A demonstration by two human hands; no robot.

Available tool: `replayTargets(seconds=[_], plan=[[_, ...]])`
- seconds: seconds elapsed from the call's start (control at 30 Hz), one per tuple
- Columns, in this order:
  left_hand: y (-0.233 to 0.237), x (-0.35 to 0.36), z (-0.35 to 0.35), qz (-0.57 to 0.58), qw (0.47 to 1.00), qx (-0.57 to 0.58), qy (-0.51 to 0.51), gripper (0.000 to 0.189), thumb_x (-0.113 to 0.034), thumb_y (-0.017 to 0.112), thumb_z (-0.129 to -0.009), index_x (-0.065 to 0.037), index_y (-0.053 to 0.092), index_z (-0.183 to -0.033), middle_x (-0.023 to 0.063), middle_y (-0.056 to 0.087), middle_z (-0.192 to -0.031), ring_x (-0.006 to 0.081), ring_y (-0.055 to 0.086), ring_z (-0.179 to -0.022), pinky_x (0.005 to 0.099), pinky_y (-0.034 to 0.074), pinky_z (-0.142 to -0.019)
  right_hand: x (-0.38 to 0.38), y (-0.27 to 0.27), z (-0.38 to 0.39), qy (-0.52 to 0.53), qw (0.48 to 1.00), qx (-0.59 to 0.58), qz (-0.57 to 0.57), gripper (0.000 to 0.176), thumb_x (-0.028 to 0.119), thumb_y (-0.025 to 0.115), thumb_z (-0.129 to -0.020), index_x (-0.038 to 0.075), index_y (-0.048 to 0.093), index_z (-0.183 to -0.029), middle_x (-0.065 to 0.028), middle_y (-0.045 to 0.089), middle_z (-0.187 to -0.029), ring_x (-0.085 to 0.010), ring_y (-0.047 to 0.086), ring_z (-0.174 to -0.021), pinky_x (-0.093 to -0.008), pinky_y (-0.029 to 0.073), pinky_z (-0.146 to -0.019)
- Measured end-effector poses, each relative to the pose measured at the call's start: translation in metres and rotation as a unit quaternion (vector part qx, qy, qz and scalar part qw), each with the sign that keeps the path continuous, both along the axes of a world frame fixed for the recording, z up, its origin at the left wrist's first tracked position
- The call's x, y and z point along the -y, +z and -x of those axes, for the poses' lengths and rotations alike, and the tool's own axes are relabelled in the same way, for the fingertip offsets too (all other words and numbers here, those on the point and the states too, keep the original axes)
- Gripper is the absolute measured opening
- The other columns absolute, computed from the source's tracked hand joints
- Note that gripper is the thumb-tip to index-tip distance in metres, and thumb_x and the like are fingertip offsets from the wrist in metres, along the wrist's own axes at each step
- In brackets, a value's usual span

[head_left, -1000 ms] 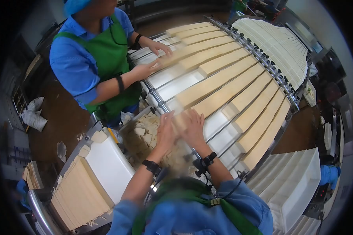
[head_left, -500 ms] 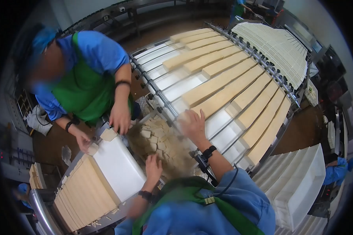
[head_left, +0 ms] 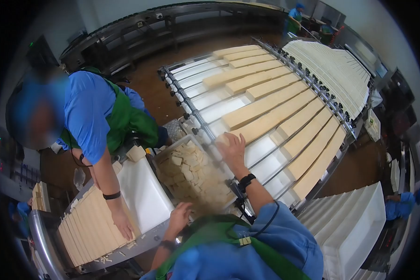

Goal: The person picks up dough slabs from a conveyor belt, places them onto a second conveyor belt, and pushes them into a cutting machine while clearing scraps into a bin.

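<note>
My right hand [head_left: 232,151] is at the near end of a long cream-coloured slab [head_left: 270,122], its fingers curled over the end and partly hidden. The slab lies among several similar strips on a white conveyor with metal guide rods. My left hand [head_left: 178,218] is by the near side of a clear bin [head_left: 162,182], between it and my apron. Its fingers are loosely bent and apart, with nothing visible in them. Broken cream-coloured pieces [head_left: 191,168] fill the bin below and between my hands.
At left, a co-worker's hand [head_left: 122,224] rests on a row of cream-coloured sheets [head_left: 86,228] beside a white belt [head_left: 144,196]. Stacked white trays [head_left: 345,217] stand at the right. A metal roller bar [head_left: 187,106] edges the conveyor.
My left hand has drawn back from the pieces toward my body. My right hand stays at the slab's end, less blurred. The co-worker has leaned over and reached across onto the row of sheets.
</note>
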State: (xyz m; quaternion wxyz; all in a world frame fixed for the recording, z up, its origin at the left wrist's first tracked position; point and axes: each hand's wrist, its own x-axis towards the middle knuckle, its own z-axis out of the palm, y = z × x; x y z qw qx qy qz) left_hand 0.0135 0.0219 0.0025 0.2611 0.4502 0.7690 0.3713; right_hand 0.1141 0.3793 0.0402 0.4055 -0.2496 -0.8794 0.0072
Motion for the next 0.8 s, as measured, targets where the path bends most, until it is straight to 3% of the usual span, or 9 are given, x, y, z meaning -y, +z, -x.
replayTargets(seconds=[0.13,0.27,0.5,0.57,0.6,0.7,0.8], plan=[[-0.007,0.008,0.0,-0.007,1.0,-0.02,0.007,0.03,-0.003,0.07,-0.094,-0.01,0.073,-0.124,0.0136,0.072,-0.118,0.038,0.072,-0.095,0.0428,0.059,-0.085,0.001,-0.001,-0.001,0.003,1.0,-0.003,0.014,0.016,0.018,0.082,-0.085,0.02,0.08,-0.101,-0.0114,0.065,-0.134,-0.0301,0.058,-0.129,-0.0623,0.031,-0.118],[-0.01,0.015,-0.006,-0.031,0.999,0.036,0.021,0.03,-0.002,0.07,-0.094,-0.007,0.073,-0.124,0.0142,0.072,-0.113,0.0336,0.074,-0.095,0.0397,0.06,-0.085,-0.001,0.0,0.0,0.006,1.0,-0.011,0.015,0.015,0.018,0.082,-0.085,0.02,0.081,-0.101,-0.0116,0.064,-0.134,-0.0307,0.058,-0.129,-0.063,0.031,-0.118],[-0.011,0.031,-0.007,-0.035,0.995,0.083,0.036,0.033,0.0,0.071,-0.093,-0.006,0.073,-0.126,0.013,0.071,-0.111,0.0271,0.075,-0.099,0.0356,0.061,-0.087,0.001,-0.006,0.008,-0.032,0.997,-0.033,0.068,0.039,0.026,0.078,-0.091,0.007,0.072,-0.124,-0.0144,0.064,-0.141,-0.0337,0.056,-0.134,-0.0634,0.029,-0.121],[-0.009,0.033,-0.008,-0.038,0.994,0.095,0.033,0.033,0.0,0.071,-0.093,-0.006,0.073,-0.125,0.0126,0.07,-0.109,0.0271,0.075,-0.098,0.0361,0.061,-0.087,0.003,-0.002,0.007,-0.043,0.998,0.055,-0.003,0.027,0.025,0.075,-0.093,0.01,0.077,-0.115,-0.0133,0.064,-0.144,-0.0345,0.054,-0.138,-0.0652,0.027,-0.122],[-0.007,0.034,-0.009,-0.035,0.994,0.093,0.037,0.032,0.0,0.071,-0.093,-0.005,0.073,-0.125,0.0128,0.07,-0.108,0.0273,0.075,-0.098,0.0363,0.061,-0.087,0.006,0.002,0.005,-0.021,0.998,0.067,0.004,0.015,0.025,0.073,-0.095,0.013,0.08,-0.102,-0.0129,0.063,-0.147,-0.0359,0.052,-0.141,-0.0678,0.025,-0.122],[-0.004,0.039,-0.01,-0.031,0.995,0.092,0.038,0.032,-0.001,0.071,-0.093,-0.005,0.073,-0.125,0.0134,0.069,-0.107,0.0282,0.075,-0.098,0.0372,0.061,-0.087,0.011,0.009,0.008,-0.037,0.993,0.109,-0.029,0.014,0.024,0.071,-0.096,0.015,0.081,-0.091,-0.0134,0.062,-0.149,-0.0368,0.05,-0.143,-0.07,0.021,-0.124],[-0.009,0.045,-0.01,-0.034,0.995,0.088,0.033,0.031,-0.001,0.07,-0.093,-0.005,0.073,-0.124,0.0141,0.07,-0.107,0.0297,0.075,-0.098,0.0384,0.061,-0.087,0.009,0.008,0.008,-0.039,0.987,0.155,-0.024,0.017,0.025,0.071,-0.097,0.012,0.081,-0.098,-0.0126,0.062,-0.15,-0.0364,0.048,-0.146,-0.0708,0.018,-0.126]])
